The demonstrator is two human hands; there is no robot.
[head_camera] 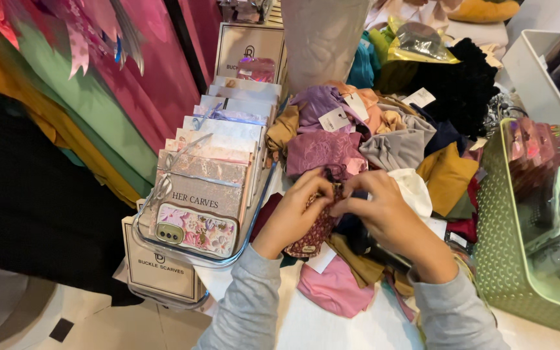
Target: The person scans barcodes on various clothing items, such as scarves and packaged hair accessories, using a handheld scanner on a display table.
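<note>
Both hands meet over the table's middle: the left hand (296,210) and right hand (384,217) pinch one small maroon patterned cloth piece (315,230), fingers curled tight around it. One clear tray (254,214) of boxed packs stands toward the left edge, one green basket (507,259), cut off, at the right. Behind, a fabric heap (384,136) too tangled to count.

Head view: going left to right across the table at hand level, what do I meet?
Clear bin of boxed scarves → left hand → patterned maroon cloth → right hand → mustard cloth → green basket.
</note>
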